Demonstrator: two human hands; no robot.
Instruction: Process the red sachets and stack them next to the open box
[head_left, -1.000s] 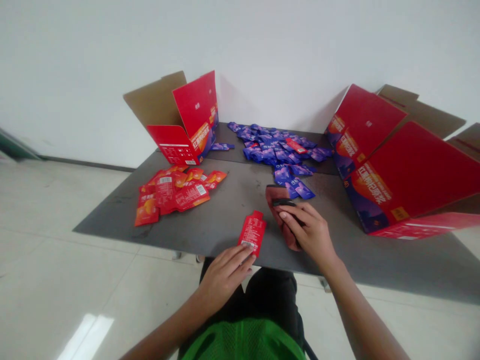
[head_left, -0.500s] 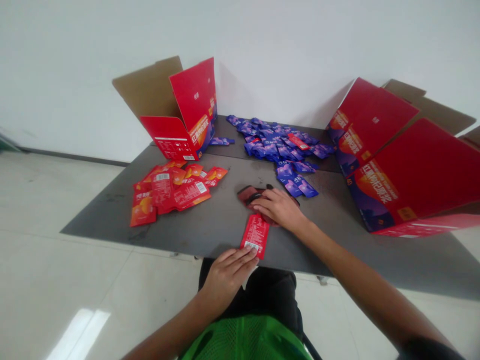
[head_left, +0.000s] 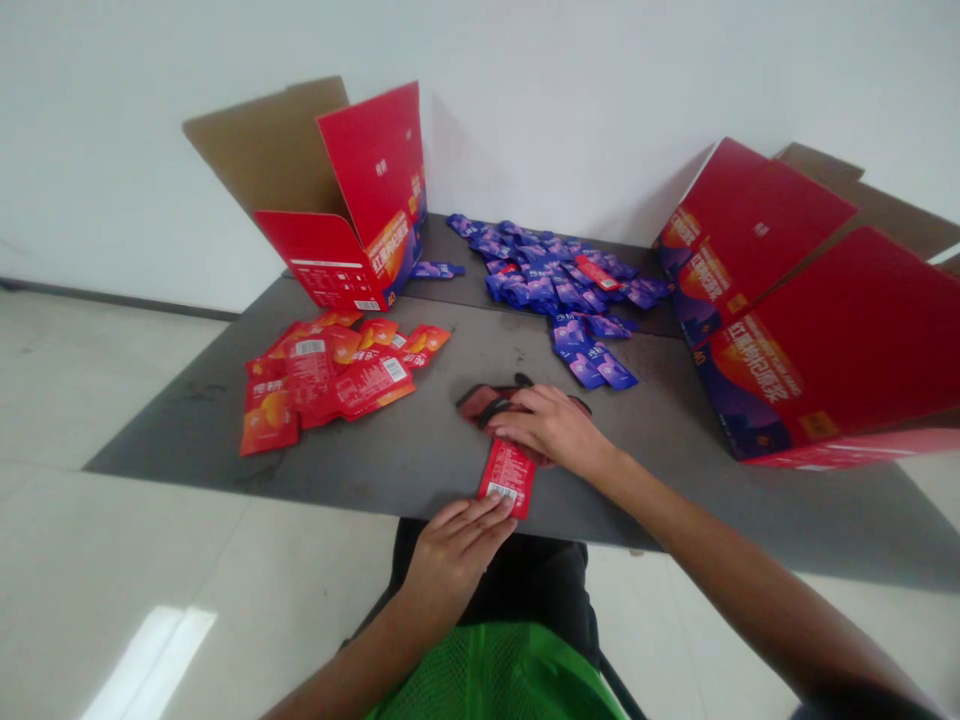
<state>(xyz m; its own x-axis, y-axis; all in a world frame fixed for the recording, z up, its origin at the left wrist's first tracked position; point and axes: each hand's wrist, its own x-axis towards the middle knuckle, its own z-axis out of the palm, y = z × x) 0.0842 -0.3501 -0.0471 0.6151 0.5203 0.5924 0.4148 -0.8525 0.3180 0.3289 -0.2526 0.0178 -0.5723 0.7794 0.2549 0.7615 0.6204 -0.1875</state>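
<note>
A red pouch (head_left: 507, 470) lies back side up near the table's front edge, its barcode toward me. My left hand (head_left: 459, 545) grips its lower end, fingers together over the edge; the thumb is hidden. My right hand (head_left: 551, 428) is closed over a dark reddish-brown flat item with black parts (head_left: 474, 403), whose kind I cannot make out. That item covers the pouch's upper end. Left of the hands lies a pile of red-orange pouches (head_left: 330, 375), some front up, some back up. Beyond them, a heap of purple sachets (head_left: 536, 275) spreads along the table's back.
On the back left stands an open red carton (head_left: 307, 240) with raised flaps. Another open red carton (head_left: 840, 330) fills the right side. A red sachet (head_left: 598, 273) lies on the purple heap. The grey table (head_left: 375, 465) ends close to my lap; a white wall rises behind.
My right hand and the reddish-brown item have come slightly nearer, covering more of the pouch's upper end. My left hand stays on the pouch. The view has shifted a little.
</note>
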